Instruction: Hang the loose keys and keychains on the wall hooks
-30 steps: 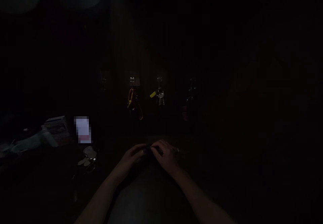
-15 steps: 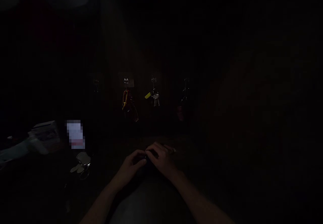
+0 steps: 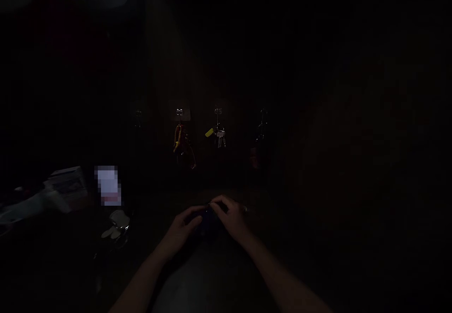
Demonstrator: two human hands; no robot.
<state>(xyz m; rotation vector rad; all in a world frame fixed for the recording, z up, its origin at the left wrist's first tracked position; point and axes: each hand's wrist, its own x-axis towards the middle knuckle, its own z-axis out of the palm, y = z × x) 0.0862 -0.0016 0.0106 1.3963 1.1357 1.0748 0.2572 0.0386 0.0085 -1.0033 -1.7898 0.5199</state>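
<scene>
The scene is very dark. Between my hands sits a dark blue thing, its kind too dim to make out. My left hand is closed on its left side, fingers along the top and thumb in front. With thumb and fingertips my right hand pinches at its upper edge. A small shiny bit shows just beyond the right hand, mostly hidden by it.
On hooks at the back hang a yellow and red cord, a key bunch with a yellow tag, and a reddish item. At left are a bright pixelated screen, more keys and a box.
More of the dark blue thing now shows between my hands. My right hand has shifted slightly up and right. The whole view has moved a little.
</scene>
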